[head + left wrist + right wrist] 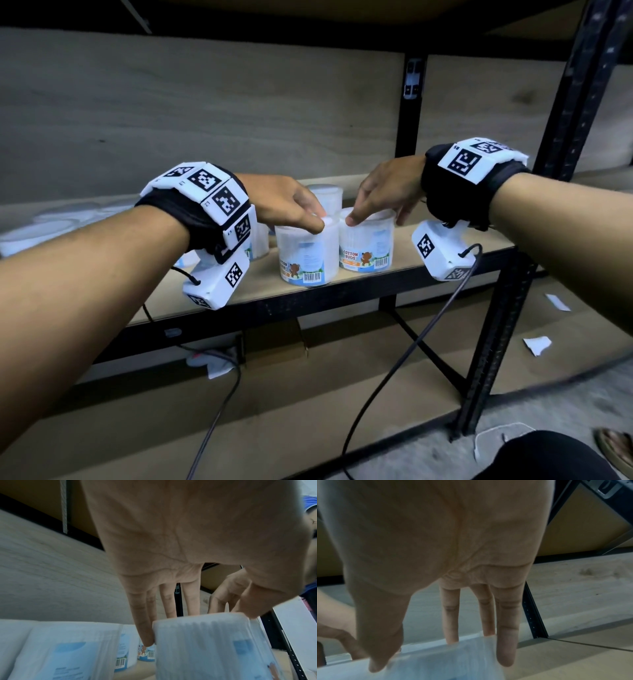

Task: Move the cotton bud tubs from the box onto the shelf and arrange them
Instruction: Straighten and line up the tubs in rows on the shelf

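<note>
Both hands reach over the front edge of the shelf [342, 284], each set on top of 1 cotton bud tub. The left hand [284, 202] comes down over the left tub [305, 253], thumb on the near rim and fingers dropped over the far and left sides, so it grips that tub from above. The right hand [383, 192] does the same on the right tub [364, 243], thumb tip on the near rim and fingers over the far rim. The 2 tubs stand upright, long axis vertical, just beside each other and close to touching, labels facing the person. A 3rd tub [325, 195] stands behind them, and more tubs sit further left, blurred. The box is not in view. I judge this as placing or squaring up the front pair: each tub lies directly below its own hand, so any nudge goes sideways or back along the shelf, with neither hand needing to cross over.
</note>
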{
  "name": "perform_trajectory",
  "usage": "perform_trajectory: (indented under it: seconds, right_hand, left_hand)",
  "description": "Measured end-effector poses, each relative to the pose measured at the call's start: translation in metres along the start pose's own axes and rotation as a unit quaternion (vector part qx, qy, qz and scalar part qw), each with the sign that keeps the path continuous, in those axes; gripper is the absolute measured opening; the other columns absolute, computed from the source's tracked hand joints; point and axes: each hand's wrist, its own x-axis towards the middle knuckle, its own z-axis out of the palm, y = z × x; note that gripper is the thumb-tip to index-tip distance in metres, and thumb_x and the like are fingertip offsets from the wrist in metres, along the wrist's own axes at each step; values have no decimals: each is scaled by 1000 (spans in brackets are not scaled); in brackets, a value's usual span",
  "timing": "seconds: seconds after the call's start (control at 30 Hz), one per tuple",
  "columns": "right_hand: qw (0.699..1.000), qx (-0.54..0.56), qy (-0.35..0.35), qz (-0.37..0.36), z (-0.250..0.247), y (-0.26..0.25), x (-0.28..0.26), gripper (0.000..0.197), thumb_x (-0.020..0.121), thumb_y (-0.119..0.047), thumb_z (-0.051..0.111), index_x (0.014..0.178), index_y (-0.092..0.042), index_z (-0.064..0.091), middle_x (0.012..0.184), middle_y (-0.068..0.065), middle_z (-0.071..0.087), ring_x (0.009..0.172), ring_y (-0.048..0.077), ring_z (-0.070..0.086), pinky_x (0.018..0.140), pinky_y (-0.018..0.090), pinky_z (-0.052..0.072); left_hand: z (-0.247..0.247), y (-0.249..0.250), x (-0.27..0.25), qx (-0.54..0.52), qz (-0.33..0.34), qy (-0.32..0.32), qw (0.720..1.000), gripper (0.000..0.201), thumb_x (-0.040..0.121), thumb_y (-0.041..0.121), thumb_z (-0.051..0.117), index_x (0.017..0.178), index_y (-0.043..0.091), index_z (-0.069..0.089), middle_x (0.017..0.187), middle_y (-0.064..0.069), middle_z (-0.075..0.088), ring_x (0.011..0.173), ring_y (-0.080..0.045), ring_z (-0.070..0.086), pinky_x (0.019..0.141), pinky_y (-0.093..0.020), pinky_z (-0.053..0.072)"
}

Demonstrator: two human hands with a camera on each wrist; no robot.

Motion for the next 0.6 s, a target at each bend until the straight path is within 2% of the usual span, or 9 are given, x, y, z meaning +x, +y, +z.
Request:
perform_trajectory:
  seconds: [0.07,0.17,0.27,0.43,0.5,0.6]
  right_hand:
    - [1000,4,-3,3,0,0,1,36,66,-50,87,86,-23,77,112,8,65,96,30,70,73,38,63]
    - [1000,5,0,8,0,0,2,34,66,-48,87,86,-22,77,113,11,65,95,29,70,67,34,63]
    - [1000,4,-1,8,-1,0,1,29,70,-44,86,87,-22,77,113,8,64,96,27,68,65,31,62]
    - [1000,0,-18,-3,-2,2,0,19,76,-34,83,90,-24,76,112,3,64,105,26,64,75,38,63]
    - [1000,6,-24,-16,-3,5,2,20,77,-31,83,95,-24,76,111,4,67,103,24,67,74,35,62]
    - [999,11,-29,-36,-2,9,3,24,79,-24,79,102,-28,72,105,1,70,100,21,67,73,31,61]
  left_hand:
    - [-1,-1,1,-19,1,-13,1000,42,69,54,65,111,48,67,119,21,63,111,-5,59,97,-30,51]
    - [-3,-1,2,-33,11,-21,999,29,82,43,69,110,44,69,116,19,66,109,-6,62,94,-30,54]
    - [-3,-2,4,-46,7,-19,999,27,83,41,70,110,41,71,113,17,69,106,-8,65,93,-33,56]
    - [0,3,8,-44,-20,-7,999,38,74,58,73,105,37,73,113,10,68,109,-16,64,87,-36,59]
    - [0,6,7,-30,-40,3,999,47,70,66,71,105,35,73,115,7,66,108,-18,64,82,-36,61]
    - [1,11,6,18,-68,26,997,60,67,77,64,102,30,73,112,0,66,90,-19,68,84,-35,59]
